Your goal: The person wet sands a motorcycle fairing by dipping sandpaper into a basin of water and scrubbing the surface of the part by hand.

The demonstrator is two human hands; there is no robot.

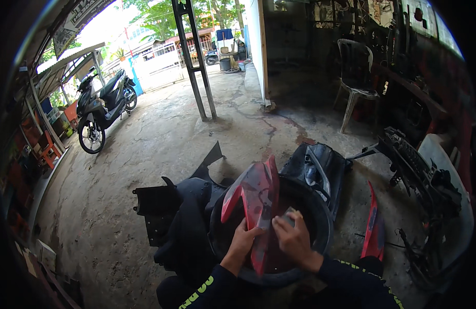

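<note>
Banner sign (78, 18), long strip, black-and-white, hangs tilted from the roof edge at upper left; lettering too bent to make out. Flat pale box (46, 253) lies at the lower left floor edge.

Red fairing panel (256, 198) stands roughly upright over a round black basin (320, 226), lower end down inside it. Left hand (242, 241) has its grip closed on the panel's left edge, fingers wrapped. Right hand (294, 238) presses a small grey pad (288, 215) flat against the panel's right face, grip narrow, fingers closed on the pad. Hands sit close, panel between them.

Black body panels (171, 216) lie on the concrete just left of the basin, touching it. Black inner cover (320, 167) behind the basin to the right. Second red strip (374, 226) lies on the floor right of the basin, near it. Stripped frame parts (421, 175) farther right.

Open concrete floor (160, 139) ahead and left. Parked scooter (101, 110) well apart at left; white plastic chair (356, 82) far back right; metal post (196, 67) centre back.
</note>
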